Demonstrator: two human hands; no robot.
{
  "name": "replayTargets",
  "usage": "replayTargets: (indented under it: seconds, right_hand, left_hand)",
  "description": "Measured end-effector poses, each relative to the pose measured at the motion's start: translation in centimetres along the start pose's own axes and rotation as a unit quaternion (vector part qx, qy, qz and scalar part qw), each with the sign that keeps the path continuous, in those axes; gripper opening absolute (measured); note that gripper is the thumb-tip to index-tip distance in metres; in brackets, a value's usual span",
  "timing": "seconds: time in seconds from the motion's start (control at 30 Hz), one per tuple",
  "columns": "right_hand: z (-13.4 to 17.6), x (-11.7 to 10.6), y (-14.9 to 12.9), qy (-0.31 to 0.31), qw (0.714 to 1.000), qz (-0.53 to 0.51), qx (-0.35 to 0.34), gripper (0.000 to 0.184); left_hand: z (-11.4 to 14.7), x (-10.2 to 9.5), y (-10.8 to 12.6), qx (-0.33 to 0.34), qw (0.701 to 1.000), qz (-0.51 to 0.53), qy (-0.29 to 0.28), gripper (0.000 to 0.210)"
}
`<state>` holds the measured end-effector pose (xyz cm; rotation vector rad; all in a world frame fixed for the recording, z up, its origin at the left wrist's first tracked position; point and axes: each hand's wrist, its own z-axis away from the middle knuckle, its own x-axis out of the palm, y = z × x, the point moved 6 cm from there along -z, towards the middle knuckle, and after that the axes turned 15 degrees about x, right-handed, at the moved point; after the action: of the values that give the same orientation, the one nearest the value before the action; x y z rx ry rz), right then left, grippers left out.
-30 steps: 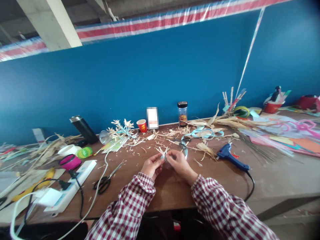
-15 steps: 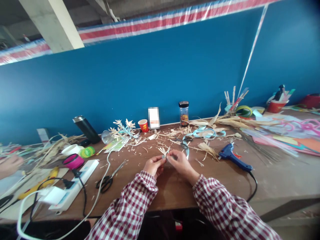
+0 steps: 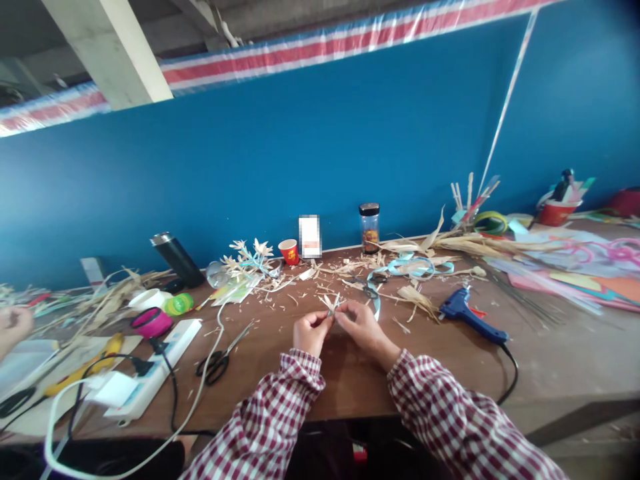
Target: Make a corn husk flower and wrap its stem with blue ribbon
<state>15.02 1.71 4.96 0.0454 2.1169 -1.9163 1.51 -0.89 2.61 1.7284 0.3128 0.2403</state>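
Observation:
Between my two hands, over the middle of the brown table, is a small pale flower [image 3: 329, 302] of pointed husk-like petals. My left hand [image 3: 311, 331] pinches it low down from the left. From the right, the fingertips of my right hand [image 3: 361, 325] close on its base, where a bit of blue-grey shows. The stem end is hidden by my fingers. Black-handled scissors [image 3: 217, 363] lie to the left of my hands, blades pointing away. A blue glue gun [image 3: 470, 317] rests on its side to the right. Finished-looking pale flowers on blue stems [image 3: 250, 260] stand at the back left.
A white power strip [image 3: 160, 373] with cables lies at the left, near a magenta ring-shaped object [image 3: 151, 323]. A red paper cup [image 3: 289, 252], a lidded jar [image 3: 369, 230] and a black flask [image 3: 177, 259] stand at the back. Husk scraps and blue ribbon [image 3: 407, 265] litter the table. Another person's hand [image 3: 14, 328] shows far left.
My left hand has turned more upright around the flower's base, and the petals have shifted slightly. The other person's hand has moved left. The view has shifted a little.

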Motion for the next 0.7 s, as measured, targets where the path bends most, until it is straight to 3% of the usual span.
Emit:
replayTargets:
  seconds: [0.1, 0.27, 0.53, 0.7]
  right_hand:
    - [-0.1, -0.1, 0.2, 0.012, 1.0, 0.004, 0.005, 0.015]
    - [-0.2, -0.2, 0.5, 0.023, 1.0, 0.008, 0.011, 0.015]
    - [-0.3, -0.2, 0.4, 0.023, 1.0, 0.005, 0.01, 0.015]
    - [-0.2, -0.1, 0.2, 0.017, 1.0, 0.008, -0.004, 0.013]
  left_hand:
    - [0.1, 0.1, 1.0, 0.091, 0.992, -0.091, 0.007, 0.018]
    - [0.5, 0.5, 1.7, 0.146, 0.98, -0.136, 0.022, 0.011]
    - [0.4, 0.5, 1.8, 0.149, 0.984, -0.102, 0.0, 0.014]
    - [0.2, 0.3, 1.0, 0.117, 0.99, -0.075, -0.017, 0.018]
